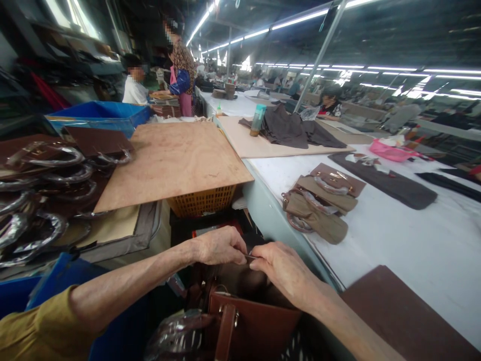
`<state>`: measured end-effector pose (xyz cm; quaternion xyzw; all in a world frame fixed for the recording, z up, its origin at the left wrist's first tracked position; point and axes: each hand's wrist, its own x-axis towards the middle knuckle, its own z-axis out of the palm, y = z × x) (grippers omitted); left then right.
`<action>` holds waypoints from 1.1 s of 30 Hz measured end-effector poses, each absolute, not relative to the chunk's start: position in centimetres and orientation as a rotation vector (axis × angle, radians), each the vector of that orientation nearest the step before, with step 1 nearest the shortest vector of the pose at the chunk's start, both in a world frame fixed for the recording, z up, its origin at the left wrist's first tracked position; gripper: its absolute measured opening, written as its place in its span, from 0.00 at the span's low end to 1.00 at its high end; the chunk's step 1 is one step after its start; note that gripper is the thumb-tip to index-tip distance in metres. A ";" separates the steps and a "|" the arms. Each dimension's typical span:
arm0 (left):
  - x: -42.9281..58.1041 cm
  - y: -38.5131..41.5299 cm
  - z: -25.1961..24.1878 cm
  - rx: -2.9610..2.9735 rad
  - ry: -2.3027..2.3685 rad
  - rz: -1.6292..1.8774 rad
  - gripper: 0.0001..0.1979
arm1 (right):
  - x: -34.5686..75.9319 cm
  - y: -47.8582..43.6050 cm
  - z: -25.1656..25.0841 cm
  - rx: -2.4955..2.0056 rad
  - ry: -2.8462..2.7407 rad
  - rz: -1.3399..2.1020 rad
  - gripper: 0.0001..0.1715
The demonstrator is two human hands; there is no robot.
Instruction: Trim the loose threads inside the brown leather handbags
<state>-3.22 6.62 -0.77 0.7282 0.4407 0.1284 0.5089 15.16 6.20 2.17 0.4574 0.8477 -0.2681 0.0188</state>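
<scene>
My left hand [220,245] and my right hand [280,268] meet over a brown leather handbag [251,321] in my lap, below the table edge. Both hands are closed in a pinch. Between their fingertips is a small thin dark item [251,257] that I cannot make out. The bag has a strap with a metal buckle [227,321] at its front, and a plastic-wrapped handle [176,333] lies to its left.
A plywood board [169,160] rests on an orange basket [203,200]. Wrapped bag handles [45,190] pile up at left, over blue bins [97,113]. Tan bag pieces [319,205] lie on the white table [394,240]. A brown panel [406,316] sits near right. Other people work in the background.
</scene>
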 end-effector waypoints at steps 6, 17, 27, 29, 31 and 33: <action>-4.5 6.8 -0.9 1.636 0.996 0.255 0.12 | 15.3 6.1 1.1 1.435 2.656 -0.985 0.12; -9.5 5.9 -1.1 1.230 1.016 0.312 0.21 | 15.3 6.4 0.8 1.476 2.602 -0.877 0.17; -7.9 5.8 -1.0 1.368 1.088 0.327 0.14 | 15.5 5.8 0.6 1.446 2.643 -0.818 0.18; -7.8 5.7 -0.8 1.377 1.092 0.284 0.14 | 15.5 5.7 0.5 1.426 2.639 -0.808 0.20; -7.6 5.5 -0.6 1.377 1.103 0.245 0.14 | 15.5 5.6 0.4 1.406 2.651 -0.794 0.20; -7.4 5.2 -0.5 1.409 1.125 0.235 0.13 | 15.5 5.4 0.3 1.395 2.658 -0.772 0.20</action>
